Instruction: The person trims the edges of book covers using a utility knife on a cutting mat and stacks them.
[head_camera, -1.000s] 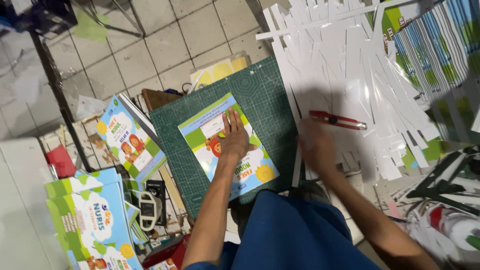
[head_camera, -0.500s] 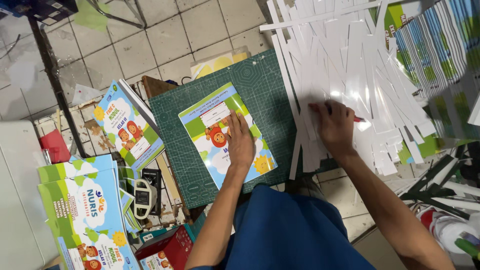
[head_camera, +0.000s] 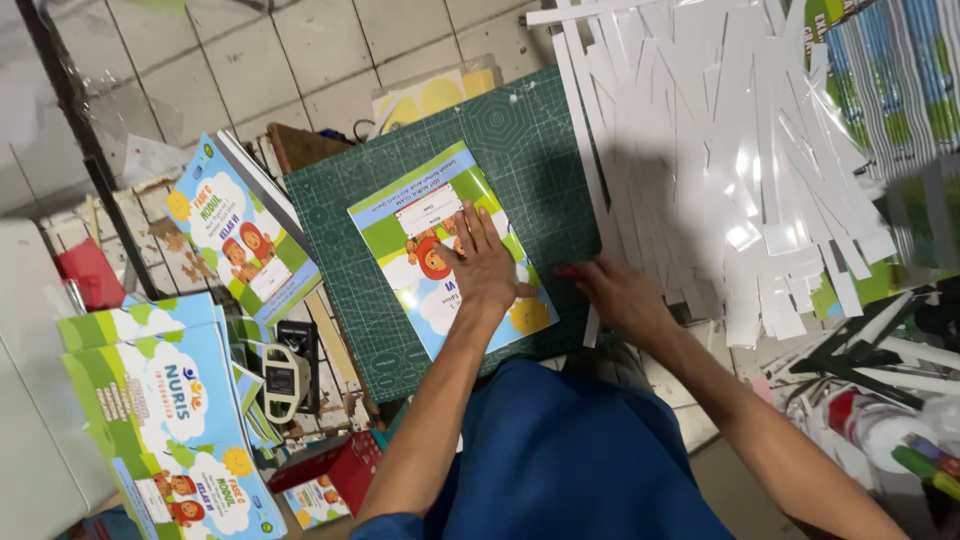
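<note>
Pressing flat on the booklet (head_camera: 450, 255), your left hand (head_camera: 487, 265) lies open, fingers spread, pinning the green-and-white cover to the green cutting mat (head_camera: 400, 350) without gripping it. Your right hand (head_camera: 622, 298) sits just right of the booklet at the mat's edge, closed around a red-tipped cutter (head_camera: 568, 271); most of the tool is hidden, so you cannot tell whether the blade is out.

Risk, as a judgement: your left thumb reaches toward the booklet's right edge, close to the cutter, so a slip could nick it. If the flat hand eases its pressure, the glossy cover could skid and a cut would run crooked.

Beyond your right hand lies the heap of white paper strips (head_camera: 740, 160); to the left of your left hand stand 2 stacks of matching booklets (head_camera: 160, 420).

Compared with 0.5 s ago, your right hand has come off the strip heap and drawn in beside the booklet, while your left stays planted.
</note>
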